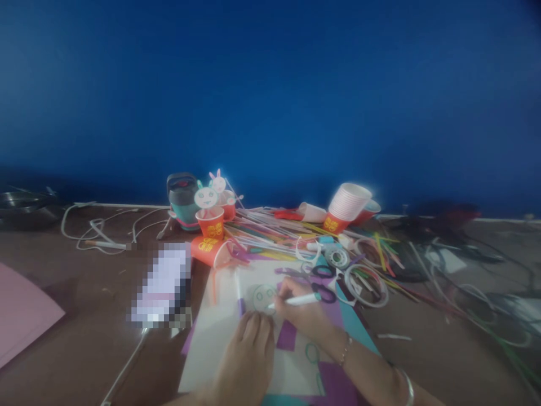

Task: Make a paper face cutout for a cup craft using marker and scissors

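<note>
My right hand is closed around a white marker, its tip on a round face drawn in green. That face is on a white sheet of paper. My left hand lies on the sheet just below the drawing, fingers laid down and holding nothing I can see. Green outlines show at the sheet's lower right. Purple paper lies under and beside the sheet. Close above my right hand are dark-handled scissors.
Behind the sheet spread many coloured straws, a tape roll and stacked paper cups. A bunny-face cutout stands in a red cup; another red cup lies tipped. A phone with a cable is at left.
</note>
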Available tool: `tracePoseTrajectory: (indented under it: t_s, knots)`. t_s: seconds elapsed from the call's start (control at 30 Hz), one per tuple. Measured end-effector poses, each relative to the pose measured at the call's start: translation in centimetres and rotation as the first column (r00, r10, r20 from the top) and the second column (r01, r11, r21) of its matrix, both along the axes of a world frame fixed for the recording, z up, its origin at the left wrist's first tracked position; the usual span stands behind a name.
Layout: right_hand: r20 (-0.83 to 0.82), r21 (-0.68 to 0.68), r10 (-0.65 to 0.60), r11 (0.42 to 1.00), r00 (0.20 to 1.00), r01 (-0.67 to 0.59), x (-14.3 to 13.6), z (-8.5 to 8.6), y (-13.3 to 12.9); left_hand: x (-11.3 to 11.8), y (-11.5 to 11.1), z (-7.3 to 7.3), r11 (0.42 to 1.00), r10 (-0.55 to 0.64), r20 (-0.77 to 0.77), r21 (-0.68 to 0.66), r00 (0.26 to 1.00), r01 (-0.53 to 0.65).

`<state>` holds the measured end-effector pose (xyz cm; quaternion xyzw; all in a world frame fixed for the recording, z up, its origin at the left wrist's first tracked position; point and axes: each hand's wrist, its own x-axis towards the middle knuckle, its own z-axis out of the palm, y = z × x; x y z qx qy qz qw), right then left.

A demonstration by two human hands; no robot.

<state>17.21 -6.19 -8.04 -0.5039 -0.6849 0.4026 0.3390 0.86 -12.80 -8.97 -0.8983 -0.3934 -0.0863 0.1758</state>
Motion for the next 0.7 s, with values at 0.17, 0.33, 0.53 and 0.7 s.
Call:
tracePoseTrajectory:
  t_s: [0.17, 0.33, 0.53, 0.7]
  knots:
    - [0.003, -0.006, 0.008, 1.0, 1.0, -0.008, 0.03, 0.11, -0.04, -0.03, 0.06, 0.07, 1.0, -0.005, -0.037, -0.023, 0.999, 0.004]
    - [0.008, -0.011, -0.006, 1.0, 1.0, 0.006, -0.14, 0.48, -0.13, -0.05, 0.03, -0.1, 1.0, 0.003, -0.025, -0.022, 1.0, -0.004]
    - [0.012, -0.029, -0.016, 0.999, 1.0, 0.017, -0.15, 0.42, -0.13, -0.05, 0.08, -0.19, 1.0, 0.002, -0.005, -0.024, 1.0, -0.002]
    - [0.03, -0.012, -0.027, 1.0, 0.999, 0.027, -0.19, 0.47, -0.09, -0.01, 0.03, -0.09, 1.0, 0.006, -0.001, -0.021, 1.0, -0.006]
